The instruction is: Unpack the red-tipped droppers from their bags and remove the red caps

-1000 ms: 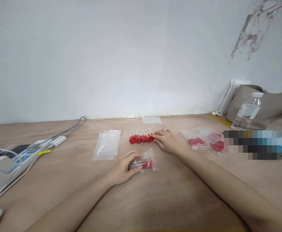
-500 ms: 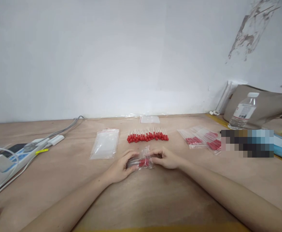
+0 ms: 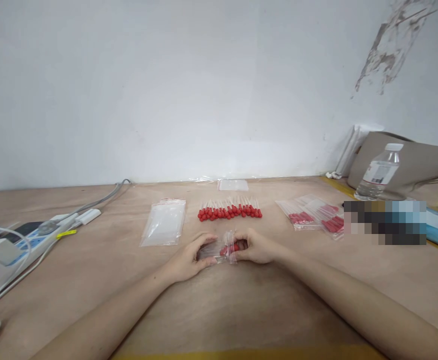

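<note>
A small clear plastic bag (image 3: 224,248) with red-tipped sticks inside lies on the wooden table (image 3: 241,305). My left hand (image 3: 189,260) grips its left end with curled fingers. My right hand (image 3: 254,246) pinches its right end. Just beyond them a row of loose red-tipped sticks (image 3: 229,211) lies across the table. A stack of empty clear zip bags (image 3: 163,222) lies to the left of the row.
Filled bags of red-tipped sticks (image 3: 312,216) lie at the right. A water bottle (image 3: 378,172) and a grey bag (image 3: 414,160) stand at the far right. A power strip with cables (image 3: 35,240) occupies the left. Another small clear bag (image 3: 233,185) lies by the wall.
My right hand left the row of loose sticks and came back to the small bag, closing on its right end. My left hand stayed on the bag.
</note>
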`<action>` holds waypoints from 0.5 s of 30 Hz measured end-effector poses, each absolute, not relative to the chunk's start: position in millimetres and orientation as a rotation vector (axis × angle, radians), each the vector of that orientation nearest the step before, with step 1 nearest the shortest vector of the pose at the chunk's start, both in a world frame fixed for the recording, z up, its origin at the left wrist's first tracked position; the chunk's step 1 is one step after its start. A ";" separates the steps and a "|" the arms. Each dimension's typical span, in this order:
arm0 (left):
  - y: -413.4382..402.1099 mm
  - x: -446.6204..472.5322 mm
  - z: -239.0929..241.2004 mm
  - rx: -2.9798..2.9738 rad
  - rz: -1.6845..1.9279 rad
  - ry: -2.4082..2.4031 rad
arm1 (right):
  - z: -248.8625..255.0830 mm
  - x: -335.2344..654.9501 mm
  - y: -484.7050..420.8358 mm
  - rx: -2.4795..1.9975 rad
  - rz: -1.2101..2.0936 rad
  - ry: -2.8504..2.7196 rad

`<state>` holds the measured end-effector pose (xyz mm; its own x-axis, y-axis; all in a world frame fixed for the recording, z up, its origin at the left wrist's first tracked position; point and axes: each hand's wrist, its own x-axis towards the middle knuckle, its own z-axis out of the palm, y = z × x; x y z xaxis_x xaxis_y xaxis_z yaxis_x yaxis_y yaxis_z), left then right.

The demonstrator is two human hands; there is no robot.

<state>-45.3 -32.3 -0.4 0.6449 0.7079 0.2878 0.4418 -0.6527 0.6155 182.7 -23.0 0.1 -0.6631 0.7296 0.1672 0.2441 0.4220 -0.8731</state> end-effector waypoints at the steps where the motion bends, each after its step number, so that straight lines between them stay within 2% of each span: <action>1: -32.5 -45.9 0.4 2.355 0.682 0.901 | 0.9 184.1 -22.8 -0.831 1.254 -2.101; 4: -33.7 -48.0 5.1 2.371 0.603 0.874 | 3.3 186.7 -21.2 -0.863 1.420 -1.926; 10: -35.8 -50.5 9.7 2.440 0.577 0.835 | 5.2 197.4 -14.9 -1.205 1.640 -1.486; 15: -37.7 -49.0 9.2 2.442 0.605 0.875 | 1.9 208.0 -18.3 -0.987 1.599 -1.741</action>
<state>-49.0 -37.7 9.2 0.6990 0.6728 0.2423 0.4640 -0.6845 0.5622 208.0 -18.3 1.9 -0.5640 0.8228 -0.0697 0.1392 0.0115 -0.9902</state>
